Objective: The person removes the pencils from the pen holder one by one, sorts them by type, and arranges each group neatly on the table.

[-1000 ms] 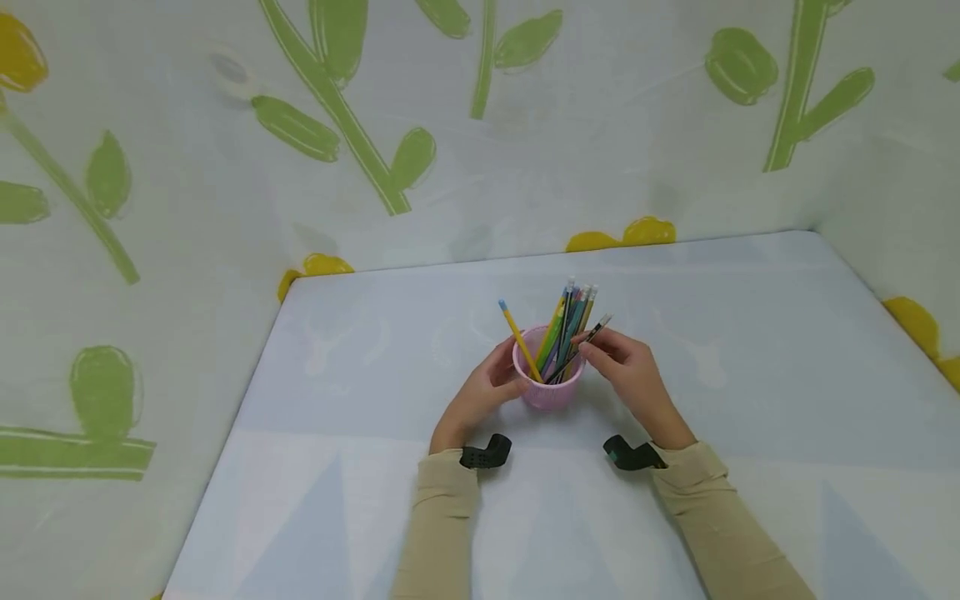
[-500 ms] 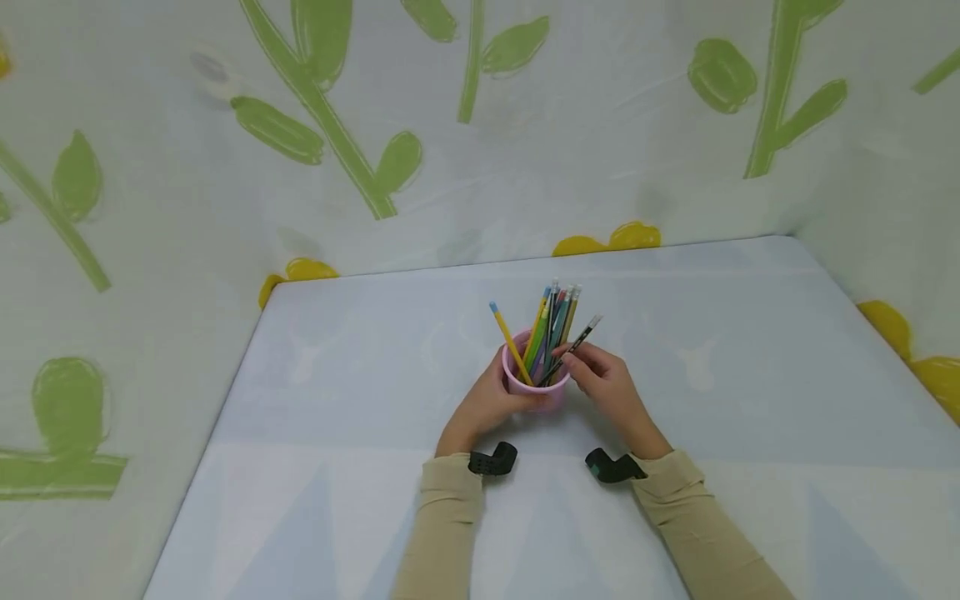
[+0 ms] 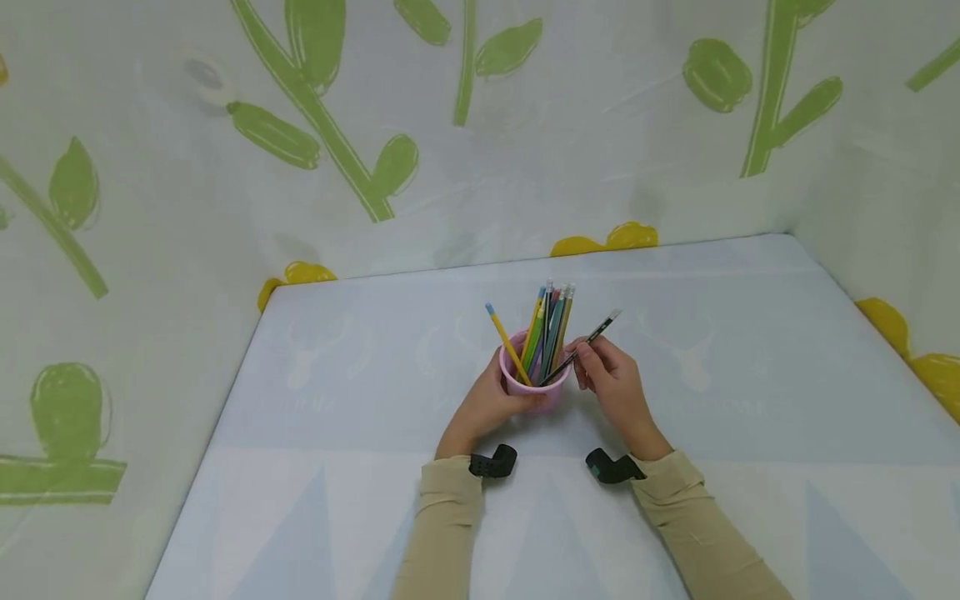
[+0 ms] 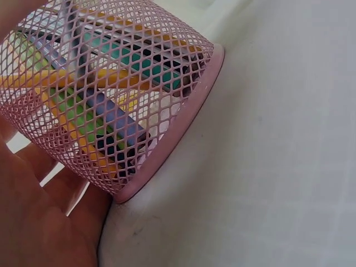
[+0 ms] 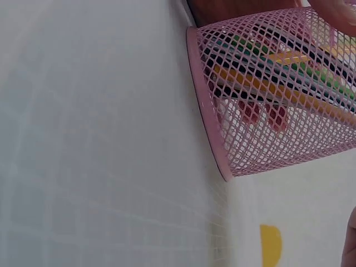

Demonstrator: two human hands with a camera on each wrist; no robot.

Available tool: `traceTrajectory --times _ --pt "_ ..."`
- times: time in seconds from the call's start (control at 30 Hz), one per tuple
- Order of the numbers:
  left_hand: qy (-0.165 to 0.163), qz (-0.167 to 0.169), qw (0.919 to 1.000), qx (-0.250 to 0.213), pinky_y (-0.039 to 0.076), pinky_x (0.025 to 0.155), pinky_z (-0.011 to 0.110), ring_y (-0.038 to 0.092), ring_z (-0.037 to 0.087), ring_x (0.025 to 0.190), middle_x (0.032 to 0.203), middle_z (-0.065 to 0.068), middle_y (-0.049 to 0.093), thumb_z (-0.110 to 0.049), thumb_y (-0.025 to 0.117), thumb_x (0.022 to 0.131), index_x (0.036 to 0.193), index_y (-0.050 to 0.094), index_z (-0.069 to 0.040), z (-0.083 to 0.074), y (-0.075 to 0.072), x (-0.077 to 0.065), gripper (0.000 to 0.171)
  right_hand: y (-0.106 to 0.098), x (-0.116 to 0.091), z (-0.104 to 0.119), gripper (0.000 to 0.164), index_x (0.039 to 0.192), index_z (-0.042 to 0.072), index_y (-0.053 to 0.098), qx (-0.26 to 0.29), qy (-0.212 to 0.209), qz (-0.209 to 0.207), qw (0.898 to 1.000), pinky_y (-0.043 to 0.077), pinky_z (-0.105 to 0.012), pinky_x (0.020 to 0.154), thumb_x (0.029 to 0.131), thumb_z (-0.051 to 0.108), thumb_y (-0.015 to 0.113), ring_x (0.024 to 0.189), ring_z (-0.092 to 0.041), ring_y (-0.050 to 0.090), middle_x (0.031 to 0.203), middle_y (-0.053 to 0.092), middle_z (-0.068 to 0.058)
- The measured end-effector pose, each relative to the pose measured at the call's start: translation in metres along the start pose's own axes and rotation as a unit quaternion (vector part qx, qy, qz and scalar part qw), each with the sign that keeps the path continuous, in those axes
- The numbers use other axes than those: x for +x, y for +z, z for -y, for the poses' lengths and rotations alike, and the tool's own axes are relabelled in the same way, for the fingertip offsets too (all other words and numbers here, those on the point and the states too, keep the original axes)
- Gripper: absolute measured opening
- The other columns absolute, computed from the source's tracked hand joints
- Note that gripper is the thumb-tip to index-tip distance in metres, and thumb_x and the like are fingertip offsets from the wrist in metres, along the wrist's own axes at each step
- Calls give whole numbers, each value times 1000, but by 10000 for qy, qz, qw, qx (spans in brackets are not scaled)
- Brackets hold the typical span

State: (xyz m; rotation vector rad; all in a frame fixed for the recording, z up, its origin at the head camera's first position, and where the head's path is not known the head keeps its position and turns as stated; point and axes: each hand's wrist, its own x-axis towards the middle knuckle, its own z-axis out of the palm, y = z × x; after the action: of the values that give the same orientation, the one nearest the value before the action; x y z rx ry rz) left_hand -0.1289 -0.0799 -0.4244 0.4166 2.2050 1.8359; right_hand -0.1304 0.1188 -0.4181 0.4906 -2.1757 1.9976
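Observation:
A pink mesh pencil cup (image 3: 555, 397) stands upright on the table, packed with several pencils. My left hand (image 3: 480, 408) grips it from the left, the thumb across its front. In my right hand (image 3: 617, 385), thumb and fingers pinch a black pencil (image 3: 603, 326) with a white end. That pencil slants over the cup's right side, its lower end still inside the rim. A yellow pencil (image 3: 501, 330) with a blue end leans out to the left. Through the mesh cup (image 4: 206, 83) in the left wrist view, green, purple and orange pencils show.
The pale table (image 3: 360, 375) has a faint printed pattern. Behind it rises a white wall cloth (image 3: 585, 150) with green stems and yellow shapes. Black wrist cameras (image 3: 493, 462) sit on both wrists, over beige sleeves (image 3: 442, 533).
The head view has shifted slightly. My left thumb has come further across the cup's front. Over the last half second, my right hand has drawn the black pencil up and to the right.

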Motion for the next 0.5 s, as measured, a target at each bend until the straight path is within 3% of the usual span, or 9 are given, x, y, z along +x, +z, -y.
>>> traceTrajectory --times 0.17,0.3,0.4,0.5 --pt "58 19 10000 23 30 99 35 42 12 115 129 -7 43 -13 78 67 137 28 -33 0 1 1 88 -2 1 9 25 98 -9 51 338 -30 -139 9993 35 -31 37 96 12 37 52 -31 47 71 54 -21" --pt "45 96 9999 77 30 99 34 41 11 115 129 -7 43 -13 77 67 136 27 -33 0 0 1 87 -6 1 4 26 98 -6 49 1064 142 -236 9939 41 -30 40 97 15 34 61 -31 55 86 57 -16" --pt "39 100 9999 95 29 99 34 41 11 115 129 -8 43 -13 78 67 136 28 -34 0 0 1 87 -9 2 -8 26 98 -2 50 1779 369 -233 9831 44 -28 43 97 19 35 61 -27 58 91 58 -12" --pt "79 153 9998 97 29 99 34 42 11 115 130 -8 43 -14 77 68 136 28 -34 0 0 1 87 -13 3 -20 26 99 0 50 2552 511 -138 9654 46 -26 45 97 21 35 63 -24 60 92 59 -12"
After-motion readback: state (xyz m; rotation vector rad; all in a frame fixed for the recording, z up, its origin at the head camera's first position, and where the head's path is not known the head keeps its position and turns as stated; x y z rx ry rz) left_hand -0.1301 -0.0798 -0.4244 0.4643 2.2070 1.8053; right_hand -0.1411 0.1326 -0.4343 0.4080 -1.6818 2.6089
